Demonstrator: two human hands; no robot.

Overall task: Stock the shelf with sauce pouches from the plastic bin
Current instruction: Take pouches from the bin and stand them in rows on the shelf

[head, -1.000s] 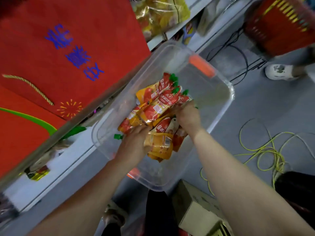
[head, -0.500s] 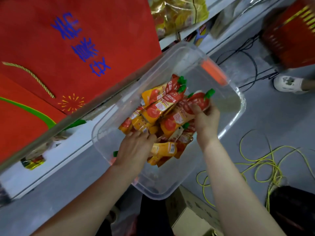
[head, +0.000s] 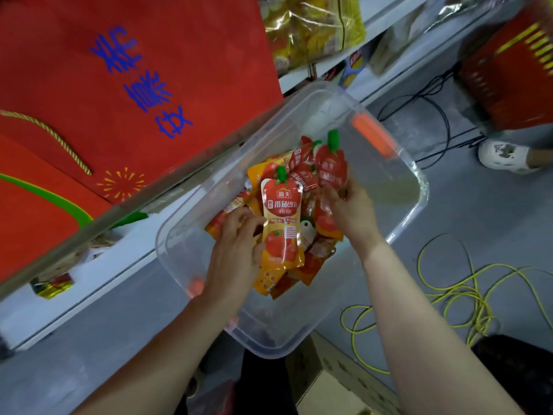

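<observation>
- The fingers point(head: 244, 218) of the left hand point(head: 236, 253) are curled round the left edge of a sauce pouch point(head: 281, 226) and hold it up over the middle of the plastic bin point(head: 414, 187). The thumb is hidden behind the pouch.
- The fingers point(head: 335, 194) of the right hand point(head: 351, 212) pinch the lower part of a second pouch point(head: 330, 167), over the bin's far half.
- Both held pouches have their long axis running from the bin's near side to its far side. The green caps point to the far side, away from the person.
- The other pouches lie in a loose heap point(head: 302, 266) in the middle of the bin, beneath both hands, at mixed angles.
- The shelf point(head: 98, 266) runs along the bin's left side, so the left hand and its pouch are nearer to it than the right.
- The coming move is likely a carry leftward out of the bin. The caps would probably stay uppermost so that the pouches go in upright, though the pictures do not show which slot on the shelf is meant.
</observation>
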